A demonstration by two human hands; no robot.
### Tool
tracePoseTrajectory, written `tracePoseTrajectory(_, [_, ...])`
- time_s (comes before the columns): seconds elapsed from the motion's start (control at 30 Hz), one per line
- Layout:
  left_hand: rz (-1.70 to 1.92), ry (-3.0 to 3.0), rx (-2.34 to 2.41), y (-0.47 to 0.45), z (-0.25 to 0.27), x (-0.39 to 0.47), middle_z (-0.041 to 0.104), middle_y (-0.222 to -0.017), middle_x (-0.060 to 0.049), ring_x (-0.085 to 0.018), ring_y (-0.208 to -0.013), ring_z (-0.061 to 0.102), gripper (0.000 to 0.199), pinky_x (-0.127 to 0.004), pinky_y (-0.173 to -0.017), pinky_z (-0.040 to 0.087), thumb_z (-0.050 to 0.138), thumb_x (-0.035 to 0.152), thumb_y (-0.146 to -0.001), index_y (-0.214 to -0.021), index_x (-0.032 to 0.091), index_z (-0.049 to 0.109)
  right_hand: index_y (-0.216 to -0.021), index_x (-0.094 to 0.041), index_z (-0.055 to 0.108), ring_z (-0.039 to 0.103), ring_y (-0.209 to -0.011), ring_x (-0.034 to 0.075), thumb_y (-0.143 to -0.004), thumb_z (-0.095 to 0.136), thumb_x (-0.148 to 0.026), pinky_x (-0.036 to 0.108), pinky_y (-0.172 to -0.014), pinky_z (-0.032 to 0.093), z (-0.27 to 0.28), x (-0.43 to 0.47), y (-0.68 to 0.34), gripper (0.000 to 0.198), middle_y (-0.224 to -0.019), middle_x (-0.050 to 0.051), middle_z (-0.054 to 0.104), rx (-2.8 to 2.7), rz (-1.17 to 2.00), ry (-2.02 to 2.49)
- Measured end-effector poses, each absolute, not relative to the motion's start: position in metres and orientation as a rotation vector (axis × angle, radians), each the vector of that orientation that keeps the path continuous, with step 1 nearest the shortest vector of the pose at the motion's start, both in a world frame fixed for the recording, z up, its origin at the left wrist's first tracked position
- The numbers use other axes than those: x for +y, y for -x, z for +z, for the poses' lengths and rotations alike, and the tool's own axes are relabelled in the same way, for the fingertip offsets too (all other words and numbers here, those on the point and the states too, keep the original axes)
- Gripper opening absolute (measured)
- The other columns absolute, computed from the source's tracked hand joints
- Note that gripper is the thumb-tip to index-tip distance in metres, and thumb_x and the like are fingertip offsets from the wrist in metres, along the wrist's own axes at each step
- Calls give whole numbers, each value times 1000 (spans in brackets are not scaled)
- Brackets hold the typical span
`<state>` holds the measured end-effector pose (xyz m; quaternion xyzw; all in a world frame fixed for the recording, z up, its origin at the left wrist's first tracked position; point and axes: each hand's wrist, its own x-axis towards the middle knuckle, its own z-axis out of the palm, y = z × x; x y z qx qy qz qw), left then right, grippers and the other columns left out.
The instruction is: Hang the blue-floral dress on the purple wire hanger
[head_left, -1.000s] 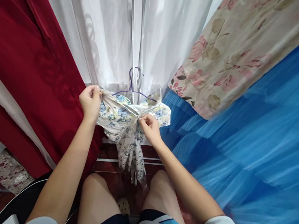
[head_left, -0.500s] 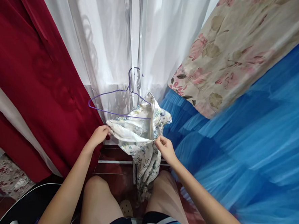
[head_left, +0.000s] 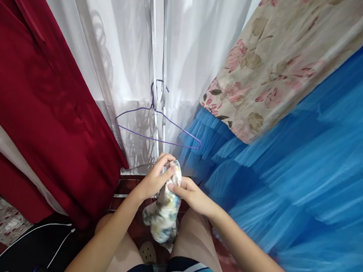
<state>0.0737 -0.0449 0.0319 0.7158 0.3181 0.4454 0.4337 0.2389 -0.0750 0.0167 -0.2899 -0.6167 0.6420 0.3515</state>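
A white garment [head_left: 166,217] with a blue, green and yellow floral print hangs bunched from both hands, between my knees. My left hand [head_left: 157,175] grips its top edge from the left. On the right side, my right hand [head_left: 193,194] pinches the cloth slightly lower, thumb in front. The lower part of the garment is blurred by motion, so its kind is hard to make out. Just above the hands, a bare purple clothes hanger [head_left: 158,138] hangs by its hook on a white metal rack [head_left: 161,69], apart from the cloth.
Dark red cloth [head_left: 53,116] hangs at the left, white curtains [head_left: 119,46] behind the rack. To the right are a beige floral cloth [head_left: 250,70] and blue tulle [head_left: 290,171]. A round black surface with a white cable [head_left: 58,247] stands lower left. A beige clog [head_left: 147,253] rests on the floor.
The garment came off the hanger and is now gathered in a bunch lower down. My hands moved from holding it stretched apart to close together. The hanger hangs bare.
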Motion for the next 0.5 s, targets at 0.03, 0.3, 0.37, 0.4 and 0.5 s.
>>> tracePoseTrajectory(0.03, [1027,-1712,748,-74,25,-47,61,-113,-7,-21,-110,56,35,-31,-97,44,50,50,-96,-115,22,59,-85,-15,70,63,-67,18,-85,66,-48,30,-67,52,25,-75,-245,33,-75,4,69,-1547,1693,772])
tracePoseTrajectory(0.3, [673,-1647,922,-44,-32,-71,69,-109,-7,-27,-103,60,36,-33,-90,48,63,45,-87,-109,17,70,-55,-17,63,48,-46,13,-60,80,-33,25,-44,36,79,-13,-339,23,-52,0,59,-1503,1024,1007])
tracePoseTrajectory(0.37, [774,-1652,936,-33,-28,-72,68,-111,-5,-25,-102,60,35,-31,-89,48,61,38,-88,-117,19,66,-52,-18,63,51,-48,14,-57,78,-33,26,-47,40,95,22,-345,22,-53,0,60,-1405,872,961])
tracePoseTrajectory(0.4, [812,-1653,939,-27,-23,-71,68,-108,-4,-24,-99,60,33,-30,-86,48,61,35,-88,-117,20,65,-52,-18,63,52,-50,13,-57,78,-33,25,-49,41,101,39,-342,21,-54,-1,61,-1373,844,952])
tracePoseTrajectory(0.5, [970,-1660,1016,-1,0,-65,64,-90,-1,-18,-81,56,19,-26,-72,45,59,30,-86,-100,20,65,-69,-17,70,60,-59,15,-63,78,-35,26,-56,48,114,79,-316,21,-64,0,68,-1404,993,946])
